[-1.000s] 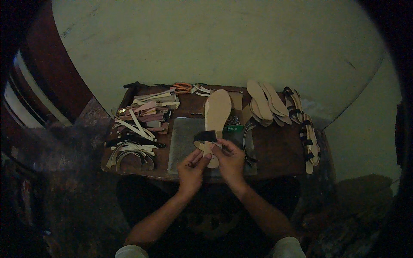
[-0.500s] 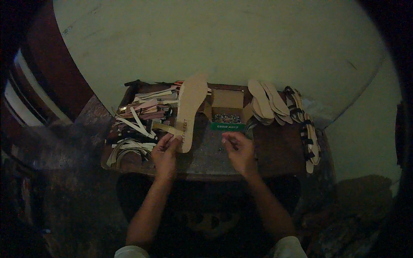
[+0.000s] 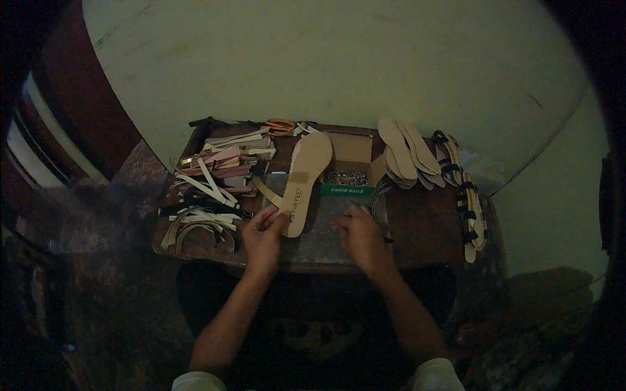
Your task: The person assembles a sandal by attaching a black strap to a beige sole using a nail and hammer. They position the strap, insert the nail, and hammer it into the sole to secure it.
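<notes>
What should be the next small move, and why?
Perhaps the right hand should fold the pale strap over the insole: the left hand holds the insole, and the strap sticks out past its left edge. Whether the right hand holds anything is unclear.

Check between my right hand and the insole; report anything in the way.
Nothing visible stands between the right hand and the insole in the left hand; the grey slab shows in the gap. The open green box sits farther back, off that line.
</notes>
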The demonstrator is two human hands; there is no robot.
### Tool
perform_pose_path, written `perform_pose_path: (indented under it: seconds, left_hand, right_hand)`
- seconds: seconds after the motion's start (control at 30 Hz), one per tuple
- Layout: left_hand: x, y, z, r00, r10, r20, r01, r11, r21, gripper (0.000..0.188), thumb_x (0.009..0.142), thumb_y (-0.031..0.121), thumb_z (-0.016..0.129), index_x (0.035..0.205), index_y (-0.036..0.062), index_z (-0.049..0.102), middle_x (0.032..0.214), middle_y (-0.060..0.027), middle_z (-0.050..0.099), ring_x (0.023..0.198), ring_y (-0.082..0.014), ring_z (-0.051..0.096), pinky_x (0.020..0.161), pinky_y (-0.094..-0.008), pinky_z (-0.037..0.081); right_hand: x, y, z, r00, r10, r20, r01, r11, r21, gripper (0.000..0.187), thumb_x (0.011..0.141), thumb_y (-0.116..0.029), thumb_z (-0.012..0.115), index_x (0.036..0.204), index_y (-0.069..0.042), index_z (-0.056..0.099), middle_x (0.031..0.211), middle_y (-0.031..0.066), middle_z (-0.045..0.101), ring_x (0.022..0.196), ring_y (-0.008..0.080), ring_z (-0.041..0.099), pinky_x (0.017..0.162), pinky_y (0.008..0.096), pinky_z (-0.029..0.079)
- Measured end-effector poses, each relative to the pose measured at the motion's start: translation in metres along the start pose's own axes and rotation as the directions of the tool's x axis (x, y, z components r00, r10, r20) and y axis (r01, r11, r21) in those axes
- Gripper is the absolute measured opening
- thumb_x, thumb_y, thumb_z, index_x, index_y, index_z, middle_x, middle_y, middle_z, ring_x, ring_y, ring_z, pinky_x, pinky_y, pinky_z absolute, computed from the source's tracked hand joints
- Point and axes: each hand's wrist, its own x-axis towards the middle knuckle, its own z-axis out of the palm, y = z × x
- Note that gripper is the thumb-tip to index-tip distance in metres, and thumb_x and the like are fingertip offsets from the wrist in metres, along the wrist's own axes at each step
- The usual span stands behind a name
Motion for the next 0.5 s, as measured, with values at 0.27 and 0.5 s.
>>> perform_pose_path:
  seconds: [0.27, 0.5]
  left_hand:
    - [0.0, -0.001, -0.002, 1.0, 0.006, 0.03, -0.006, 1.0, -0.009, 0.031, 0.084, 0.007, 0.072, 0.111, -0.0072, 0.063, 0.098, -0.0114, 0.07, 0.087, -0.0138, 0.066, 0.079, -0.0266, 0.051]
    - [-0.019, 0.006, 0.006, 0.991, 0.051, 0.123, -0.067, 0.99, 0.125, 0.033, 0.084, 0.008, 0.073, 0.112, -0.007, 0.065, 0.1, -0.0116, 0.07, 0.086, -0.0134, 0.066, 0.078, -0.027, 0.053]
  right_hand:
    - [0.006, -0.012, -0.003, 0.985, 0.002, -0.171, 0.031, 0.981, 0.192, 0.016, 0.082, -0.003, 0.065, 0.098, -0.002, 0.067, 0.092, 0.0166, 0.062, 0.09, 0.0341, 0.061, 0.086, 0.043, 0.049]
    - [0.005, -0.042, -0.036, 0.958, -0.012, -0.287, 0.169, 0.831, 0.529, 0.017, 0.083, -0.003, 0.069, 0.099, -0.001, 0.068, 0.099, 0.0159, 0.067, 0.09, 0.0309, 0.066, 0.079, 0.0362, 0.052]
